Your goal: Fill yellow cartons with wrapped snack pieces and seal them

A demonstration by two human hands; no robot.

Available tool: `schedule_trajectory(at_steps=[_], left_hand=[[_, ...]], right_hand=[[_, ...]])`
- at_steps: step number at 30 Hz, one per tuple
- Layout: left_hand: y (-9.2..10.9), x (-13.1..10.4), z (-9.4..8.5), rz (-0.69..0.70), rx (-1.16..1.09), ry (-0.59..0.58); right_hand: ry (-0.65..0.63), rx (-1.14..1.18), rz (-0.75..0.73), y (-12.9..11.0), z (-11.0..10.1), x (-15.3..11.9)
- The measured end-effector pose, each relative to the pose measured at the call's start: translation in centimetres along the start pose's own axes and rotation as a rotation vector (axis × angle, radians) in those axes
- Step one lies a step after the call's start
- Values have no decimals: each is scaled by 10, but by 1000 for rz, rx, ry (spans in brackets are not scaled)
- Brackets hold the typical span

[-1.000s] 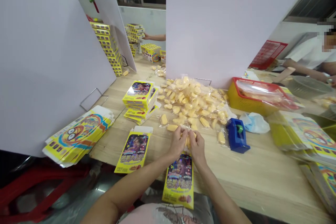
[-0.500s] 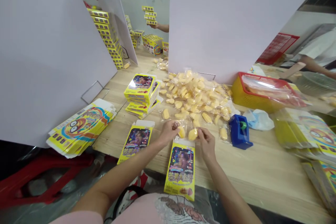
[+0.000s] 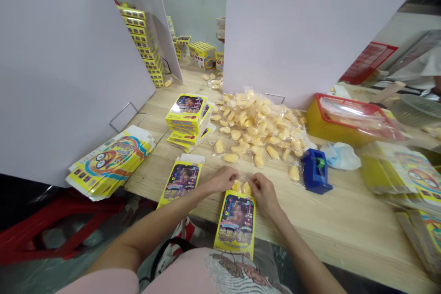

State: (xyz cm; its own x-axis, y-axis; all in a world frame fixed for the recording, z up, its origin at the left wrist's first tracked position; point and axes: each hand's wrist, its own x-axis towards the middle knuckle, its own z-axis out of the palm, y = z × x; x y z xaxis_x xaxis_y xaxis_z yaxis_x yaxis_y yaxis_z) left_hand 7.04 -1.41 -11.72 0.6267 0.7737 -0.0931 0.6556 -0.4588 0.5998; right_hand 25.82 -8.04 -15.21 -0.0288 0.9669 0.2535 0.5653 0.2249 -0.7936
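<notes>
My left hand (image 3: 224, 178) is closed at the top left corner of a yellow box (image 3: 235, 223), pinching a wrapped yellow piece (image 3: 236, 185). Opposite it, my right hand (image 3: 263, 191) is closed on a second wrapped yellow piece (image 3: 246, 188). Both pieces sit at the box's upper end, their lower parts hidden by it. The box lies face up over the table's front edge. Beyond the hands is a heap of wrapped yellow pieces (image 3: 258, 121). Another box (image 3: 181, 179) lies left, partly under my left forearm.
Stacked boxes (image 3: 186, 112) stand behind on the left, flat cartons (image 3: 112, 161) at the left edge. A blue tape dispenser (image 3: 315, 172) and a yellow-red basket (image 3: 344, 121) are right, with more cartons (image 3: 406, 172). White panels (image 3: 289, 23) rise behind.
Both hands have come closer together and brought the two yellow pieces down to the box's top end. Across the table, another person's hand with a stack of boxes has gone from view.
</notes>
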Motion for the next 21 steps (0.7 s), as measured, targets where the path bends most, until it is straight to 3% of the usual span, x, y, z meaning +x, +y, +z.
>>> schedule_trajectory(at_steps=[5,11,15,18,21], left_hand=[[2,-10,-4,76,84,-146],[16,-45,0,187,84,-31],[25,-67,13,10,-329,201],[26,-79,24,-55,-812,181],[25,-89,33,-5,-1059,179]], right_hand=[[-154,-39,-36,-5,-2,-8],[-215,-47,-112,-14,-1,-34],[-110,75,-39,-22,-10,-46],[46,133,-63,-24,-13,-54],[323,198,17,-22,-5,-66]])
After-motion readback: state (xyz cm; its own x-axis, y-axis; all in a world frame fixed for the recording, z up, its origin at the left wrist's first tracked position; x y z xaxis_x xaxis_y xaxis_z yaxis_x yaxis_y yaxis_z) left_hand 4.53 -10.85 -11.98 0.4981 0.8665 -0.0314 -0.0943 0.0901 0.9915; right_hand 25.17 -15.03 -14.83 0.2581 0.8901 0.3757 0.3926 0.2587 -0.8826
